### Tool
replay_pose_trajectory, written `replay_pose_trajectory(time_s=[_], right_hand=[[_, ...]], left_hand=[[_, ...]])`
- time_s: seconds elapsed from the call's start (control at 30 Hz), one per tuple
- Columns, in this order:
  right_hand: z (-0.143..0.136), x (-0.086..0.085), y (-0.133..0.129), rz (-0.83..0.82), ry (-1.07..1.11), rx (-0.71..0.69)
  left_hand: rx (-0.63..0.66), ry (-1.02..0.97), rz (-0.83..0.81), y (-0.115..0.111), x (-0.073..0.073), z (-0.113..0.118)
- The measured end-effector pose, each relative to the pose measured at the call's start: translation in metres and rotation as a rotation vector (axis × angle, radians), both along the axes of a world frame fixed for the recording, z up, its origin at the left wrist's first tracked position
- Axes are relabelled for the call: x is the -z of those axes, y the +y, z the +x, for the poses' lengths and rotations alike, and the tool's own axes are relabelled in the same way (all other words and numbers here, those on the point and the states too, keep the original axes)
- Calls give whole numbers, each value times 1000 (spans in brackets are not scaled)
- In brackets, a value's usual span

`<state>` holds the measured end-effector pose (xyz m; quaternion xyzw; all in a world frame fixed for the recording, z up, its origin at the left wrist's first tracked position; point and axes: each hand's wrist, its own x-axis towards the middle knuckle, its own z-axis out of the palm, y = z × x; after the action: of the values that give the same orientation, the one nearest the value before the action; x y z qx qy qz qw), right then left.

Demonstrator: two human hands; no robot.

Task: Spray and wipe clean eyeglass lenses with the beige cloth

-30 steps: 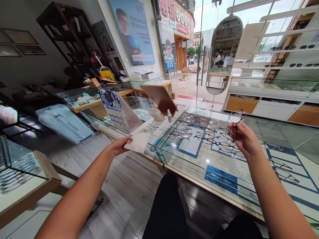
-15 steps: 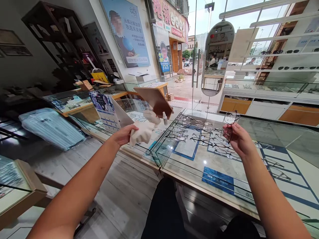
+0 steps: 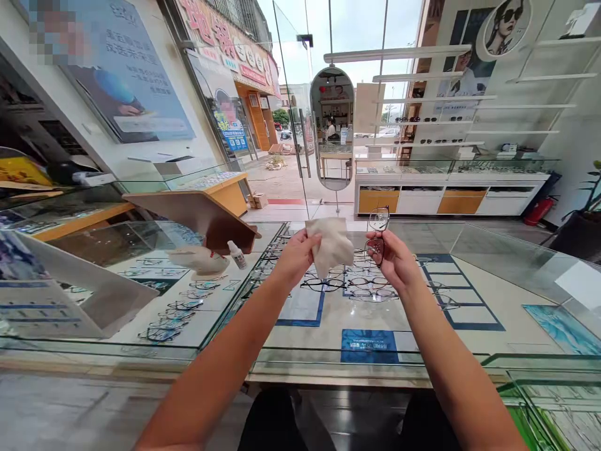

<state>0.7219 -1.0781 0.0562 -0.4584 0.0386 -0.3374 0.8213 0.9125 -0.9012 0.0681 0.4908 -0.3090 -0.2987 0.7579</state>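
My left hand (image 3: 300, 252) pinches a pale beige cleaning cloth (image 3: 331, 244), which hangs loosely from the fingers above the glass counter. Just to its right, my right hand (image 3: 398, 258) grips a pair of dark-rimmed eyeglasses (image 3: 377, 235) by one side, with the frame turned on end. A narrow gap separates cloth and glasses; they do not touch. Beneath both hands, several pairs of spectacles (image 3: 326, 285) lie in rows in the display case (image 3: 300, 351).
On the left part of the counter stand a small white spray bottle (image 3: 237, 255), a brown tilted board (image 3: 197, 216) and a desk calendar (image 3: 51, 300). More glasses (image 3: 173, 316) lie there. An oval mirror (image 3: 332, 128) and white cabinets (image 3: 422, 202) are farther back.
My view has swung to the right. My left hand has brought the cloth from the left over to near the glasses. My right hand still holds the glasses upright.
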Motion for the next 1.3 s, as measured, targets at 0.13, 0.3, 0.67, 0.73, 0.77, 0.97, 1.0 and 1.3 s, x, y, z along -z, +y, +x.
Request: replay_pose_trajectory(time_s=[0.13, 0.3, 0.67, 0.73, 0.77, 0.97, 1.0, 1.3], right_hand=[[4, 0, 1, 3, -34, 68], [9, 1, 9, -58, -1, 163], [12, 6, 20, -126, 67, 229], [12, 5, 21, -120, 71, 231], [11, 5, 22, -115, 71, 227], [11, 5, 26, -127, 74, 192], [11, 6, 26, -129, 76, 185], [11, 5, 30, -121, 74, 166]], left_hand=[[66, -125, -8, -45, 17, -35], [96, -249, -22, -56, 34, -57], [59, -350, -18, -34, 40, -70], [79, -335, -13, -34, 41, -70], [84, -321, -13, -34, 41, -70], [-1, -243, -27, -34, 31, -74], [-22, -243, -21, -34, 29, -74], [45, -21, -17, -36, 23, -79]])
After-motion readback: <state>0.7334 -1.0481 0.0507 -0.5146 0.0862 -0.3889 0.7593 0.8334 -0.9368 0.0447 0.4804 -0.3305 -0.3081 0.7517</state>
